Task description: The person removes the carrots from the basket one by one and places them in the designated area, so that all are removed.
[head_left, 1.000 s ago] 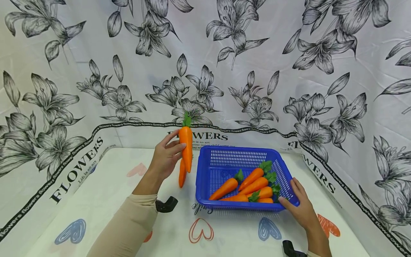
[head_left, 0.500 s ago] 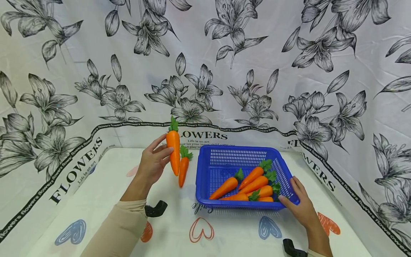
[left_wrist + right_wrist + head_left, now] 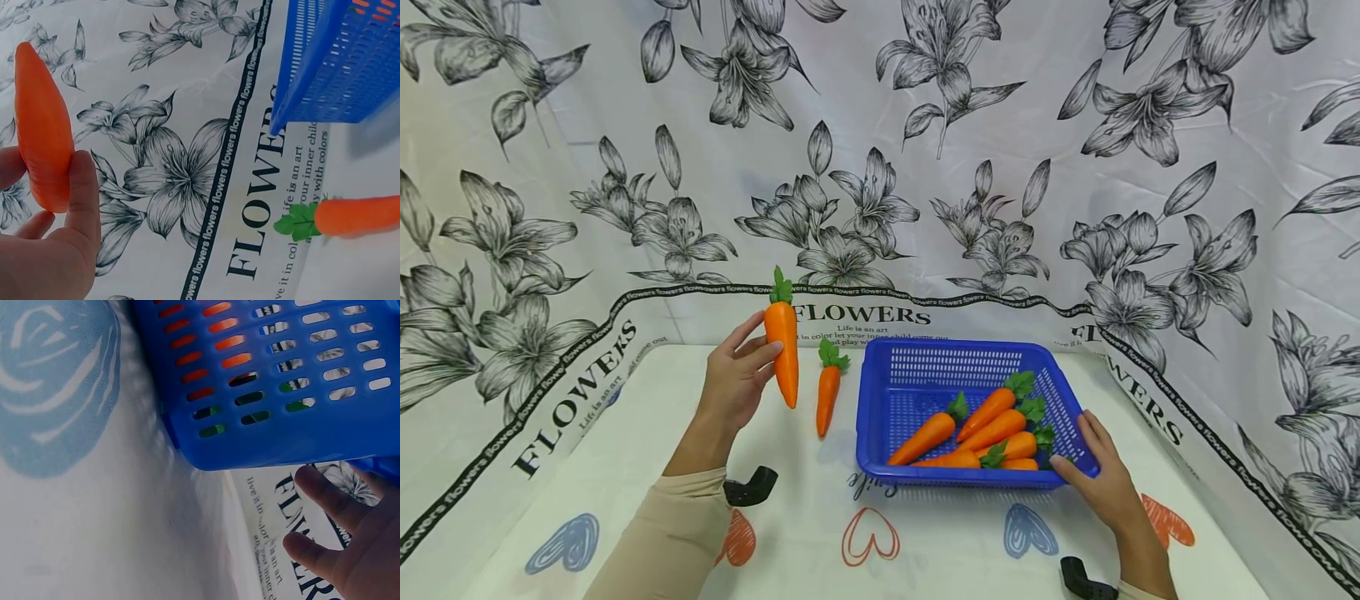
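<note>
My left hand (image 3: 736,385) pinches an orange carrot (image 3: 784,354) with a green leafy top, held upright above the table's left half. The left wrist view shows the thumb and fingers around this carrot (image 3: 45,131). A second carrot (image 3: 827,400) lies on the table between that hand and a blue plastic basket (image 3: 872,417). Several more carrots (image 3: 996,432) lie inside the basket, mostly towards its right front. My right hand (image 3: 1107,475) rests at the basket's right front corner, thumb and fingertips on the rim. Its visible fingers (image 3: 322,494) are extended beside the perforated wall in the right wrist view.
The table (image 3: 805,533) has a white cover printed with hearts. Behind it hangs a white cloth (image 3: 865,100) with black flower drawings. A black curved piece (image 3: 751,487) sits at the left wrist, and another black piece (image 3: 1086,581) at the right wrist.
My left hand has moved left with its carrot, away from the basket, so the carrot lying on the table shows fully. My right hand has stayed at the basket corner.
</note>
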